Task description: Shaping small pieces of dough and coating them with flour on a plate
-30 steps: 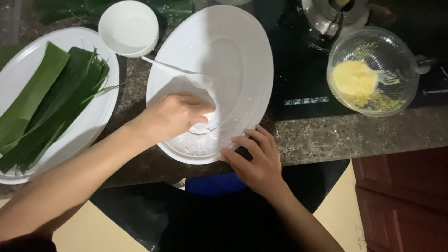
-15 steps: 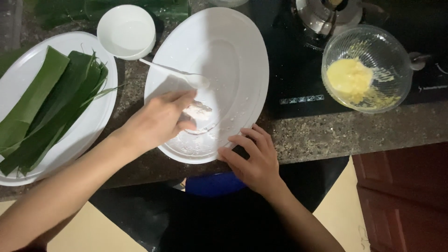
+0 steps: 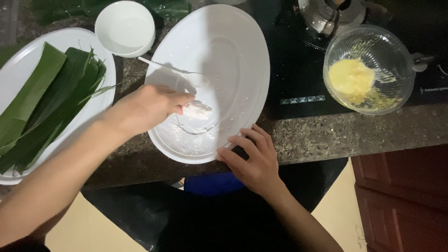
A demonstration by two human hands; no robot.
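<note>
A large white oval plate (image 3: 233, 51) lies on the stone counter, dusted with white crumbs near its front. My left hand (image 3: 149, 108) reaches over the plate's near-left part and pinches a small lump of white dough (image 3: 197, 109) between its fingertips. A thin white spoon (image 3: 161, 66) rests across the plate's left rim. My right hand (image 3: 254, 161) rests with spread fingers on the plate's front edge where it overhangs the counter.
A white plate (image 3: 16, 74) at the left carries folded green leaves (image 3: 44, 107). A small empty white bowl (image 3: 125, 27) stands behind it. A glass bowl (image 3: 369, 69) with yellow paste sits on the black cooktop (image 3: 298, 79) at right, near a metal pot (image 3: 329, 14).
My left hand has moved from the plate's front toward its middle with the white dough pinched in the fingers. My right hand has stayed on the plate's edge.
</note>
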